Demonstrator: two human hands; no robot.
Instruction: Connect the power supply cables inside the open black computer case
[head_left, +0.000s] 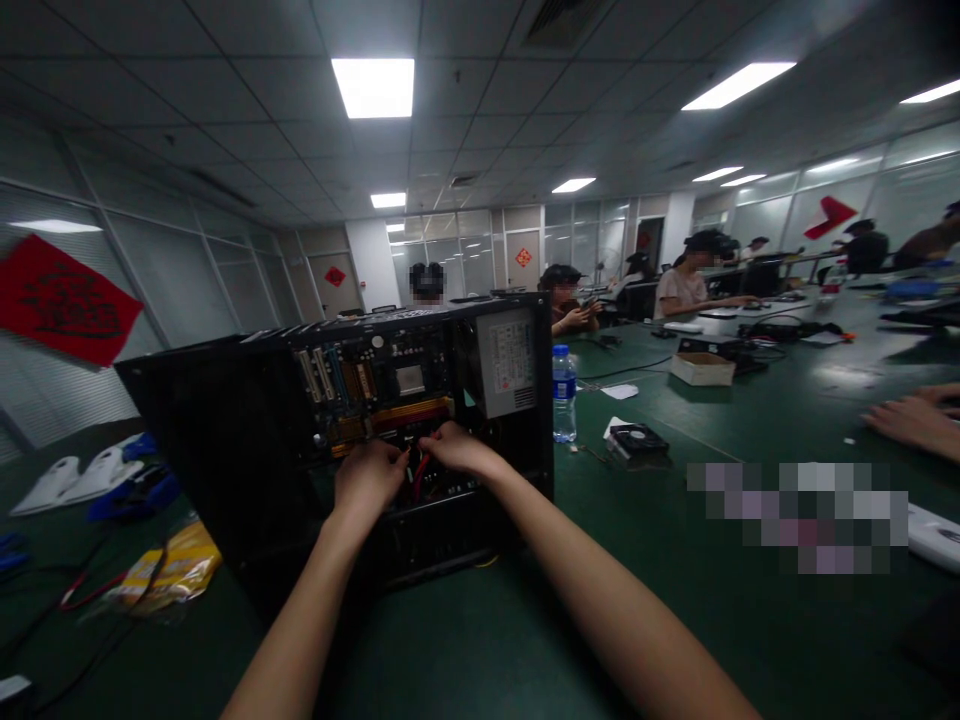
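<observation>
- Where the frame begins at the far left, white and blue objects (pixel 82 478) and a yellow packet (pixel 169 568) lie on the green desk (pixel 675 600); a red paper sign (pixel 64 300) hangs on the wall above, its writing too dark to read.
- At centre left, the left hand (pixel 369 478) reaches into the open computer case (pixel 225 440), fingers curled shut around a red cable (pixel 421 470) below the motherboard (pixel 375 380).
- Just right of it, the right hand (pixel 459 450) pinches the same cable bundle, fingers closed.
- Risk, as I judge it: pulling the cable at an angle could bend a connector or scrape the board.
- The power supply (pixel 506 362) bears a label, unreadable here.
- Right of the case stand a water bottle (pixel 564 392) and a loose fan (pixel 637 440); another person's hand (pixel 911 418) rests at the right edge.
</observation>
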